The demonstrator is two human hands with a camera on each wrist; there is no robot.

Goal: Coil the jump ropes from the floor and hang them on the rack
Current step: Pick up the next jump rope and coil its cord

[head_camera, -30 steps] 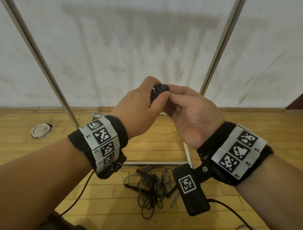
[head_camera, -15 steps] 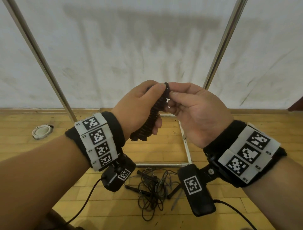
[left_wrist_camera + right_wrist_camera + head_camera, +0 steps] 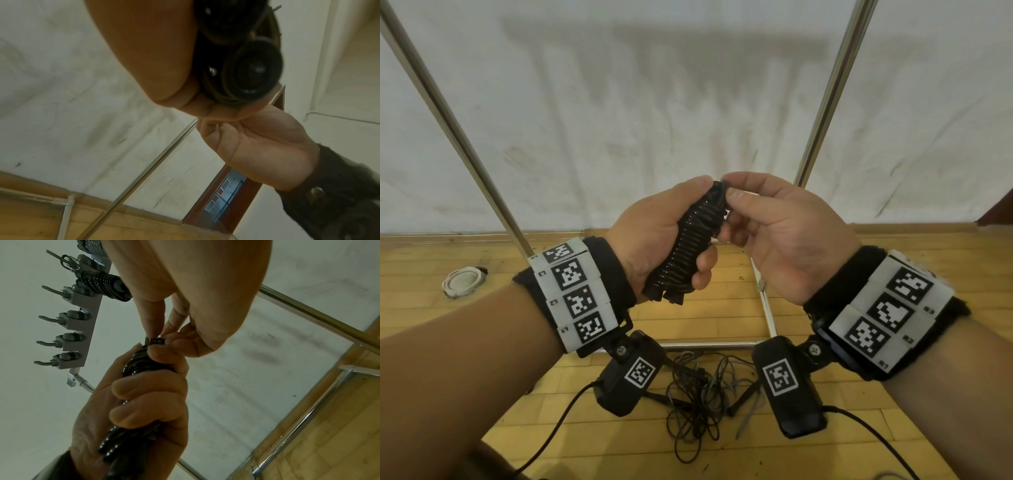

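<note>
Markings first: square black-and-white coded tags on white panels of both wristbands, small characters beside them too small to read; one such tag on each black wrist camera housing. No brand name legible anywhere. Red and white notices on a blue panel beyond a doorway, text too blurred to read.

Coiled jump rope, black, wound tight round its handles, held at chest height in front of the rack. Left hand wrapped round the bundle, fingers curled over the windings, thumb near the top end. Right hand pinching the top end of the bundle between thumb and forefinger, remaining fingers loosely curled.

Loose jump ropes, thin dark and grey cords with black handles, tangled on the floor just in front of the rack's base bar. Second coiled rope already on the hook board, seated on an upper hook; four lower grey hooks bare.

Rack frame of chrome tube, two uprights slanting upward, square base resting on the floor. Floor of light wooden boards, wooden skirting along the wall. Wall whitewashed, scuffed and streaked with grey marks. Round white fitting set in the floor at left. Red-brown door frame at right.
</note>
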